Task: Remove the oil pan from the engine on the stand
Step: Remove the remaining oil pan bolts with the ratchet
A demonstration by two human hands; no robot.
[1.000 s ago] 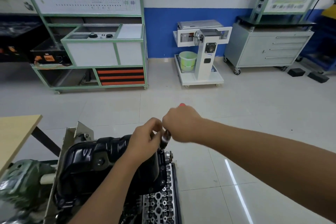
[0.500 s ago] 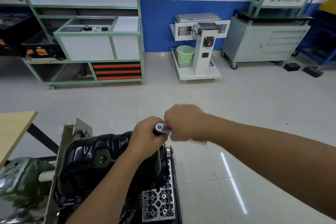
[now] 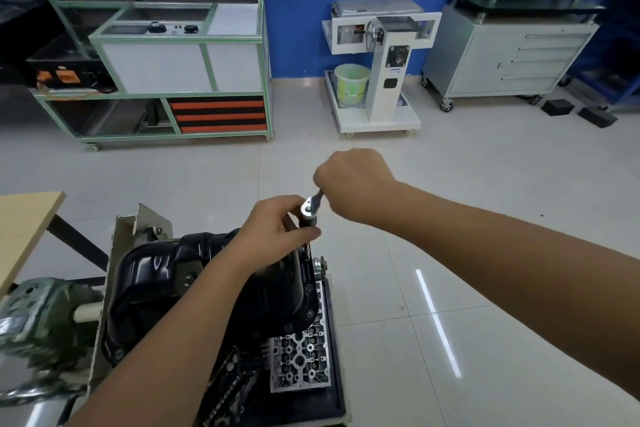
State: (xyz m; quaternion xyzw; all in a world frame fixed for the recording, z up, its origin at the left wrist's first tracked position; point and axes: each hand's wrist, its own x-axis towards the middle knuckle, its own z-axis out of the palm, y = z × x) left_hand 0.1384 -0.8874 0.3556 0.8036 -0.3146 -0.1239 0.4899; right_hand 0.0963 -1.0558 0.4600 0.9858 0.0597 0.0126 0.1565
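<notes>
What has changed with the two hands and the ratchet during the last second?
The right hand, gripping the ratchet handle, swung it away from the person, so the handle now points to the far right from the head. The left hand went on holding the socket extension below the ratchet head. Nothing was let go. The oil pan stayed on the engine.

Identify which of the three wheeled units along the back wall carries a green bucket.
The white stand in the middle, against the blue wall: the green bucket sits on its base. The green-framed bench and grey drawer cabinet carry none.
</notes>
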